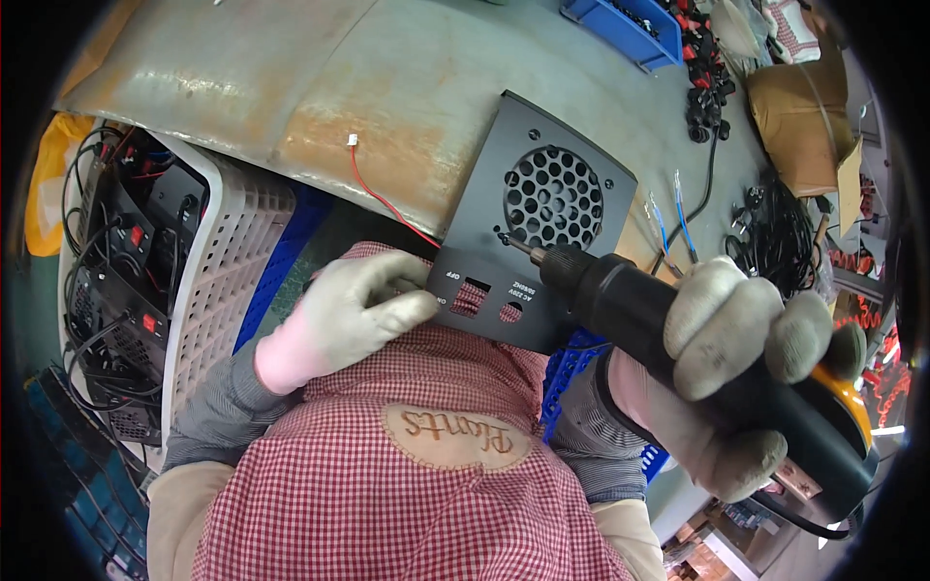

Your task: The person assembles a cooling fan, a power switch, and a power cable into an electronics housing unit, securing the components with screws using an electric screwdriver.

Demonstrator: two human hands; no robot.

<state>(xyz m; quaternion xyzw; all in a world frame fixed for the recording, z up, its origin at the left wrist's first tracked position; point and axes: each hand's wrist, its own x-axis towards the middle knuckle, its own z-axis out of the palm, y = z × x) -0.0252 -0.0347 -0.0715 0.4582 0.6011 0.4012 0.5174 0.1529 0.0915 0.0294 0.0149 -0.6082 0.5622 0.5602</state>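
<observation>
A dark grey metal panel (489,218) stands tilted at the table's edge, its lower end over my apron. It has a round fan grille (554,198), a rectangular cutout and a smaller round hole. My left hand (363,305), in a pale glove, grips the panel's lower left edge. In my gloved right hand (722,334) is a black electric screwdriver (630,305). Its bit meets the panel at the grille's lower left corner, by a small hole; whether a screw sits there is hidden. A red wire (378,197) with a white connector runs out from behind the panel onto the table.
On the left a white plastic basket (242,203) holds several black panels with red switches and cables. A blue bin (630,29) of small parts stands at the far right of the metal table (242,77). Black cables (780,228) and a cardboard box (799,126) lie on the right.
</observation>
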